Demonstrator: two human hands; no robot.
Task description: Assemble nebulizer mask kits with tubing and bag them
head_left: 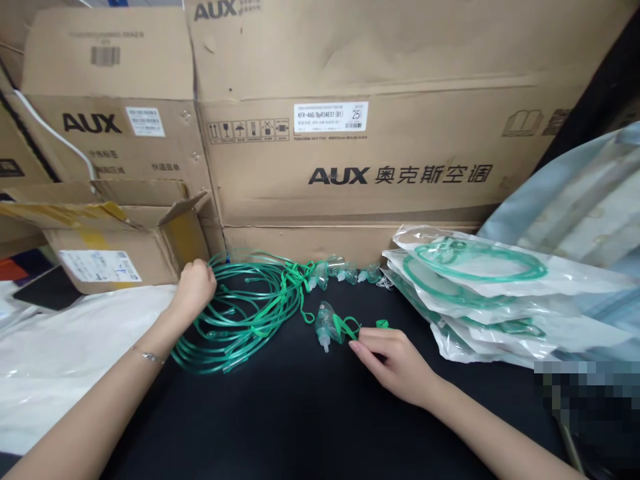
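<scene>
My left hand is closed round the left side of a loose coil of green tubing on the black table top. My right hand lies further right, its fingers pinching a green strap that runs from a clear oxygen mask. The mask lies on its side just left of those fingertips. Several more clear masks sit in a row behind it, against the cartons.
A stack of sealed clear bags with green tubing lies at the right. Large brown cartons wall off the back. An open carton stands at the left, white plastic sheeting in front of it. A light blue fabric bundle fills the far right.
</scene>
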